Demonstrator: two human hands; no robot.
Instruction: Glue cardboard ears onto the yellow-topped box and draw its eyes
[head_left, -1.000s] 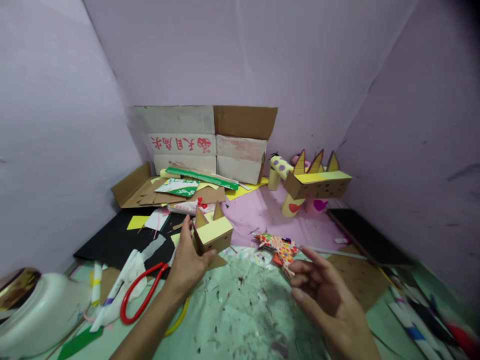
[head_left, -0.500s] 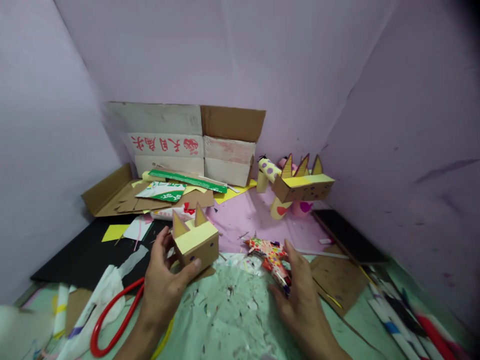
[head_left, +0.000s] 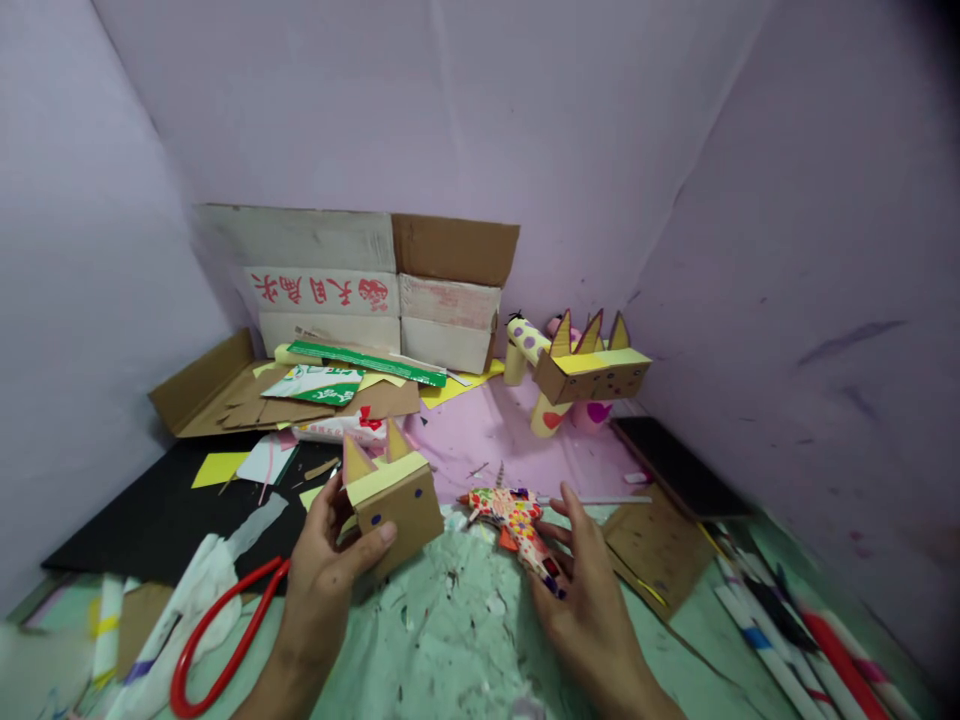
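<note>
My left hand (head_left: pixel 330 570) grips a small cardboard box (head_left: pixel 405 510), its thumb on the front face. The box has a yellow top, two pointed cardboard ears and two dark dots on its front. My right hand (head_left: pixel 585 600) is at the handle of a flower-patterned glue gun (head_left: pixel 510 515), thumb on one side and fingers on the other, index finger raised off it. The gun's nozzle points left toward the box. Whether the gun rests on the green covering (head_left: pixel 442 640) or is lifted slightly, I cannot tell.
Behind stands a longer cardboard figure (head_left: pixel 592 380) with three spikes and tube legs. Red-handled scissors (head_left: pixel 225 640) lie at left beside a black board (head_left: pixel 150 520). Cardboard scraps and packets lie at back left. A dark tablet-like slab (head_left: pixel 675 465) and several markers (head_left: pixel 780 640) are at right.
My right hand and the glue gun have moved left, nearer the box. The box has tilted in my left hand, showing more of its dotted face. The view has shifted slightly.
</note>
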